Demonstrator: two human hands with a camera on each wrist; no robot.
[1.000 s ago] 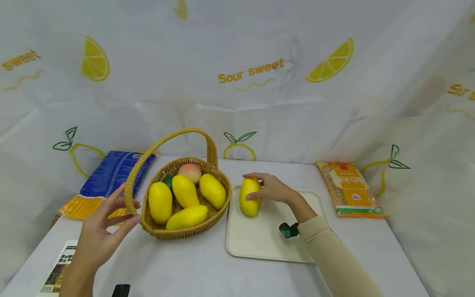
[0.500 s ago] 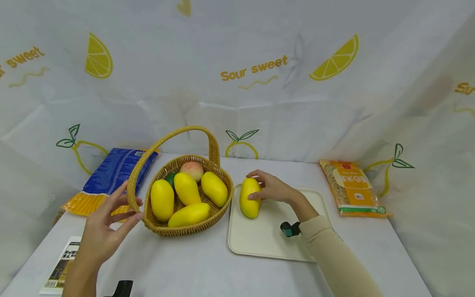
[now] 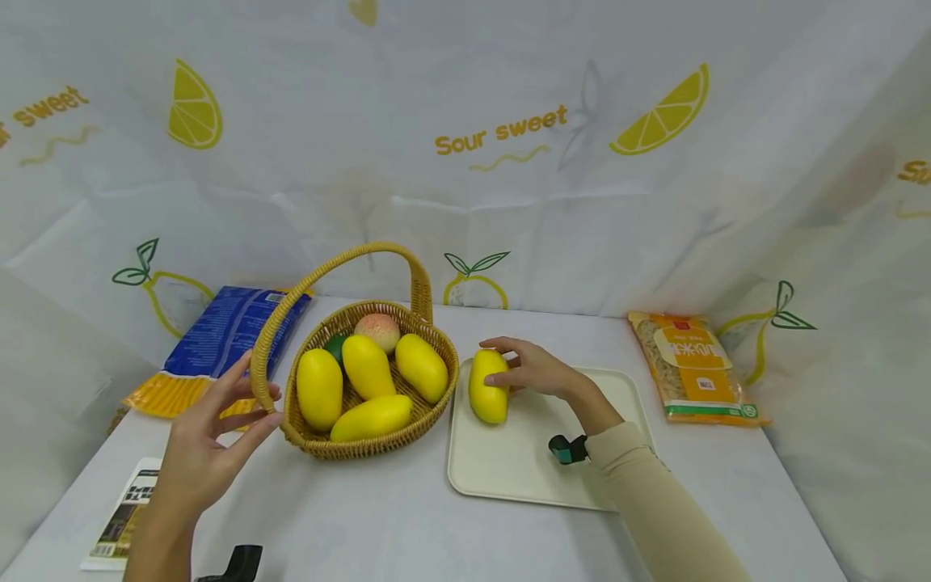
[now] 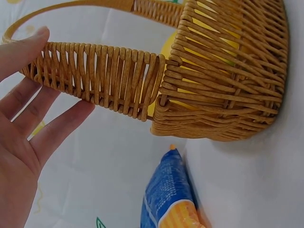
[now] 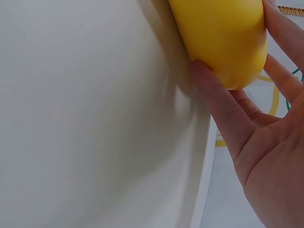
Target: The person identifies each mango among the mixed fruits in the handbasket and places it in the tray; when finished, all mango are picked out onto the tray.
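With thumb on one side and fingers on the other, my left hand (image 3: 202, 453) holds the handle (image 4: 95, 78) of a wicker basket (image 3: 364, 449). Inside the basket are several yellow mangoes (image 3: 318, 390), a peach (image 3: 378, 331) and a partly hidden green fruit (image 3: 334, 346). To its right, my right hand (image 3: 538, 370) grips another mango (image 3: 489, 388) at the left side of a cream tray (image 3: 509, 469). In the right wrist view, thumb and fingers lie around that mango's (image 5: 223, 38) lower end, close to the tray's rim.
A blue and orange bag (image 3: 225, 339) lies behind the left hand. At the front left is a white printed packet (image 3: 120, 521), partly covered by the forearm. An orange bag of grain (image 3: 691, 368) lies right of the tray. A patterned white curtain (image 3: 349, 162) hangs behind.
The head view has shifted a little. Both hands keep their holds on the basket handle and the mango, with hardly any movement.
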